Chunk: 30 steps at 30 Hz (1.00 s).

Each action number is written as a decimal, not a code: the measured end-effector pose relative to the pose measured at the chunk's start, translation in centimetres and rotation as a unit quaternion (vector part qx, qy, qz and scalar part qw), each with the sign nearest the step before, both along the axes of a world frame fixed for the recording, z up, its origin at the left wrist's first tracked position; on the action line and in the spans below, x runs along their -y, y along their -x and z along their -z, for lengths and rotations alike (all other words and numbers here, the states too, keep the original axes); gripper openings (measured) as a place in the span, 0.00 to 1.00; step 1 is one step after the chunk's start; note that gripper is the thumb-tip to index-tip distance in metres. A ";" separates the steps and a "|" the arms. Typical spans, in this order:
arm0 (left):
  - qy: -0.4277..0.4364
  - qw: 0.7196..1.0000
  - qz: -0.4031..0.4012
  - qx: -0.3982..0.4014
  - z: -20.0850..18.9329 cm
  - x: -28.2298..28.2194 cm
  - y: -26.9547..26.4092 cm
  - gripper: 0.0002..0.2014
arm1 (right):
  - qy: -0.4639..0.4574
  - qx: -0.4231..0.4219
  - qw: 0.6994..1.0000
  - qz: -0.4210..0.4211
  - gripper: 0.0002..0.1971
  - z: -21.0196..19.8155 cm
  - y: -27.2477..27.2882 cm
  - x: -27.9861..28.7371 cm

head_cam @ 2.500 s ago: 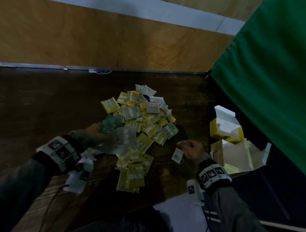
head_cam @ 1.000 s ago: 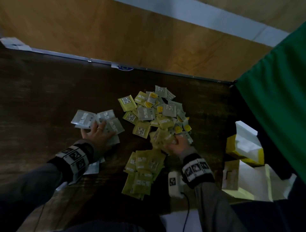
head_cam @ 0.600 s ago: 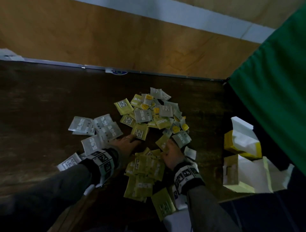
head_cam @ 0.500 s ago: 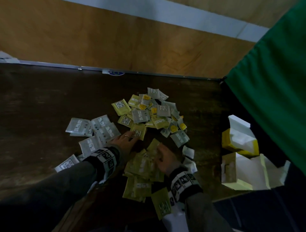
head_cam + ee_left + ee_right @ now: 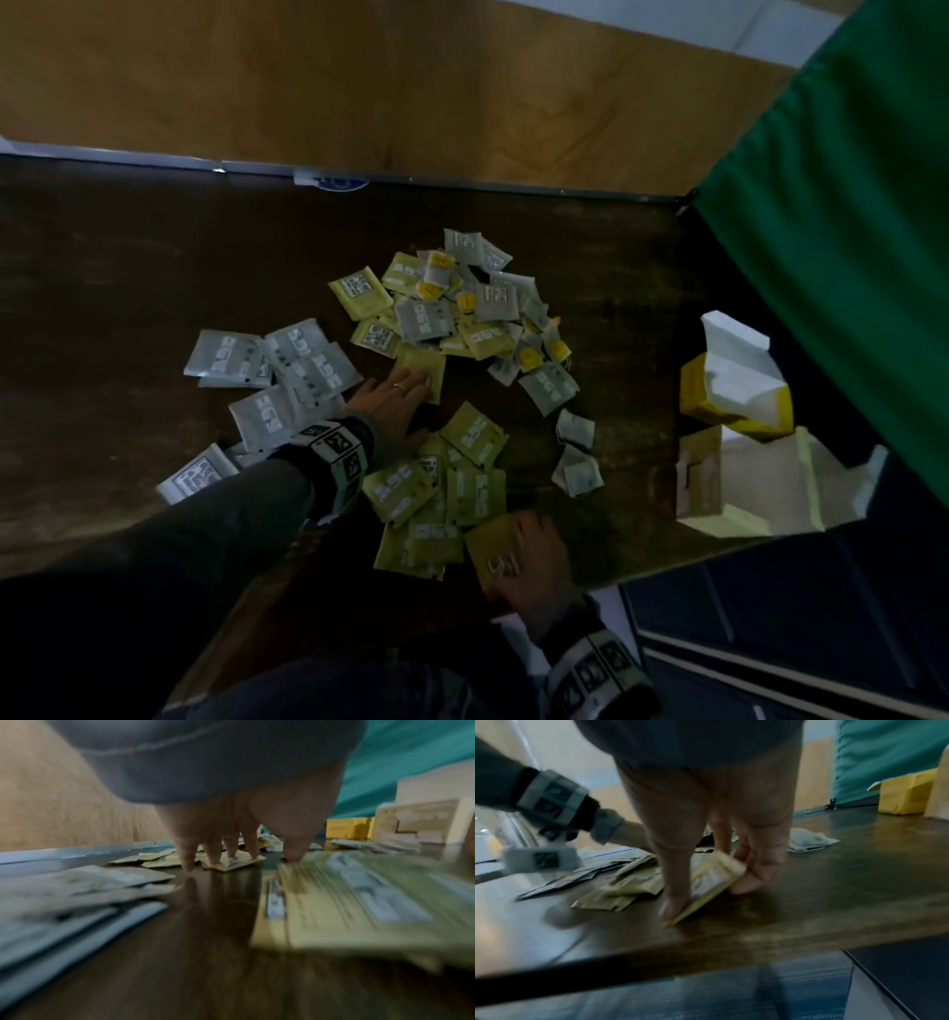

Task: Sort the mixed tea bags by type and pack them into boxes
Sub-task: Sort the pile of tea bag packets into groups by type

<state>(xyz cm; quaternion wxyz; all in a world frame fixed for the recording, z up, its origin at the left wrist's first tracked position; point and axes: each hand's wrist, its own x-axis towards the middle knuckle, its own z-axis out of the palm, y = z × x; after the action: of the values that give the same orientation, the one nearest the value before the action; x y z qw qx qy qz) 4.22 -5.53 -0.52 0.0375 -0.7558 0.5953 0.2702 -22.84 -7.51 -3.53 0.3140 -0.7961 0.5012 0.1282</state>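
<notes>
A mixed pile of tea bags [image 5: 462, 308] lies mid-table. Grey sachets [image 5: 287, 370] are spread to its left, and yellow-green sachets [image 5: 436, 493] are heaped nearer me. My left hand [image 5: 395, 395] lies flat with straight fingers, its fingertips on a yellow-green sachet [image 5: 421, 370] at the pile's near edge; in the left wrist view the left hand's fingertips [image 5: 216, 860] press that sachet [image 5: 236, 862]. My right hand [image 5: 534, 565] is at the table's front edge and pinches a yellow-green sachet [image 5: 495, 550]; the right wrist view shows that sachet [image 5: 713, 880] between thumb and fingers of the right hand [image 5: 708, 894].
A yellow box [image 5: 729, 390] and an open box with white flaps [image 5: 744, 483] stand at the table's right edge, beside a green curtain [image 5: 847, 205]. Two small white tea bags [image 5: 575, 462] lie between the heap and the boxes. A metal rail [image 5: 462, 182] edges the far side.
My right hand has drawn back from the yellow-green heap to the front edge with one sachet in its grip. The left hand stays at the pile's near edge.
</notes>
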 end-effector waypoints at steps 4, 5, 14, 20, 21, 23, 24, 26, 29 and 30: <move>-0.005 1.000 0.007 -0.008 0.5 -1.8 1.2 0.29 | 0.025 0.052 0.998 0.037 0.37 -1.8 -3.0 0.7; 0.001 1.000 0.008 -0.020 0.4 -2.2 1.3 0.28 | 0.015 0.049 0.998 0.027 0.30 -2.4 -3.8 0.9; 0.090 0.948 -0.248 -0.180 -2.0 -6.8 -3.2 0.16 | 0.061 0.080 0.995 0.021 0.19 -6.2 -7.1 6.9; 0.091 0.967 -0.157 -0.176 -0.5 -11.2 -2.5 0.15 | 0.081 0.001 0.996 0.032 0.26 -7.6 -10.6 15.2; 0.099 0.965 -0.154 -0.187 -0.5 -11.5 -2.1 0.14 | 0.080 -0.027 0.996 0.023 0.29 -7.7 -11.0 16.1; 0.095 0.963 -0.161 -0.194 -0.3 -11.6 -1.7 0.14 | 0.090 -0.041 0.995 -0.009 0.35 -7.5 -12.0 17.6; 0.084 0.964 -0.168 -0.187 -0.2 -11.4 -1.7 0.14 | 0.090 -0.033 0.995 -0.020 0.39 -7.4 -12.6 18.2; 0.059 0.967 -0.181 -0.168 -0.1 -11.1 -1.6 0.15 | 0.068 -0.015 0.997 -0.023 0.47 -7.1 -13.9 19.1; 0.028 0.967 -0.185 -0.174 -0.3 -10.5 -1.6 0.16 | 0.050 -0.043 0.996 -0.057 0.57 -6.7 -16.4 19.5; 0.021 0.966 -0.189 -0.177 -0.4 -10.3 -1.7 0.16 | 0.046 -0.057 0.995 -0.069 0.58 -6.4 -17.1 19.5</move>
<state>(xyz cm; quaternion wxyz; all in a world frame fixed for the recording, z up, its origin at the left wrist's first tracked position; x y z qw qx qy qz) 5.87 4.81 -0.14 -0.1365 -0.7952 0.4443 0.3894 -5.75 -27.05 2.91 0.2389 -0.8337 0.4675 0.1713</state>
